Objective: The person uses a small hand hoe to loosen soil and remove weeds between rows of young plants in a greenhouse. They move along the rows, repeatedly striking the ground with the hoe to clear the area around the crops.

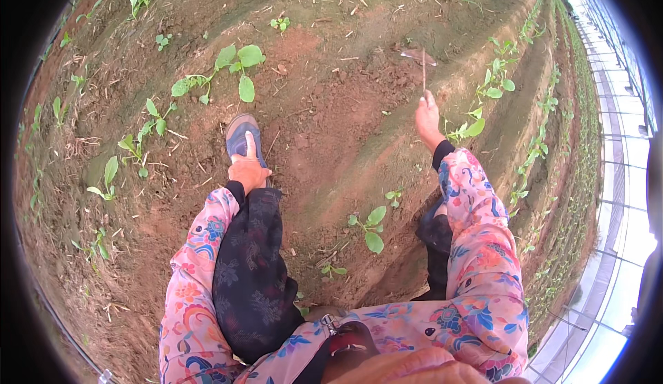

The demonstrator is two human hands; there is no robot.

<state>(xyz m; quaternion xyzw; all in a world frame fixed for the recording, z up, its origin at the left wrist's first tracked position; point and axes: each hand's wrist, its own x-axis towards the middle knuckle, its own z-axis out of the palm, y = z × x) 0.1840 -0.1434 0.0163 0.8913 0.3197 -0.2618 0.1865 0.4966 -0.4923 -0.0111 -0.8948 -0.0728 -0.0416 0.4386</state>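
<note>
My right hand [428, 117] grips the thin handle of a hoe [423, 76], its flat metal blade [418, 56] over loosened soil [373, 81] at the upper middle right. At centre left, my left hand [248, 166] is held above my shoe [241, 130] and trouser leg, one finger stretched out and nothing in it. Beyond the shoe grows a broad-leaved seedling [246, 68]. Another leafy seedling [374, 226] stands between my legs. Beside my right hand is a plant [469, 127]; they appear apart.
Rows of seedlings [497, 76] run along soil ridges towards the upper right. More young plants [150, 122] grow at the left, among bits of dry straw. A greenhouse wall [621, 177] with a metal frame curves along the right edge.
</note>
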